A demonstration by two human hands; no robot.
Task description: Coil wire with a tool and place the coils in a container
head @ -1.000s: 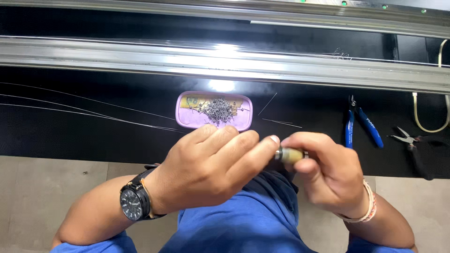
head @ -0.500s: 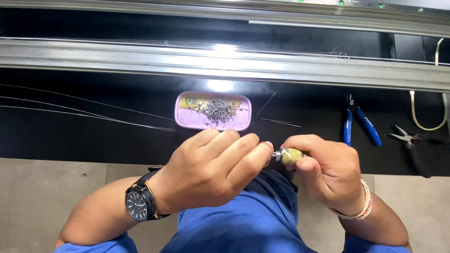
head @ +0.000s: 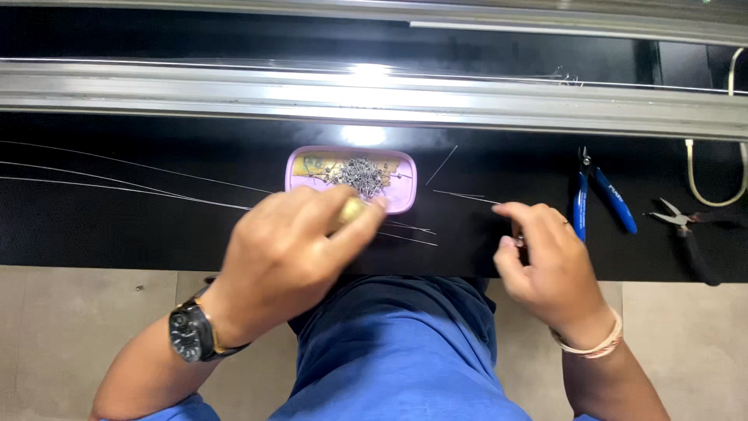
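The left hand (head: 288, 249) holds a small yellow tool (head: 352, 210) by the pink tray (head: 397, 199) of tiny metal bits. The right hand (head: 545, 261) pinches something small on the black surface (head: 156, 226); long wires (head: 117, 183) lie untouched.

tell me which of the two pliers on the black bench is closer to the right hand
The blue-handled pliers, lying just beyond the right hand near its fingertips. The other pair, the black-handled pliers, lies farther right, near the bench's edge.

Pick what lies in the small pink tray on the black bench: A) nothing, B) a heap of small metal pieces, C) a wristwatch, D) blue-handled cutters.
B: the pink tray holds a grey heap of small metal pieces, just beyond the left hand.
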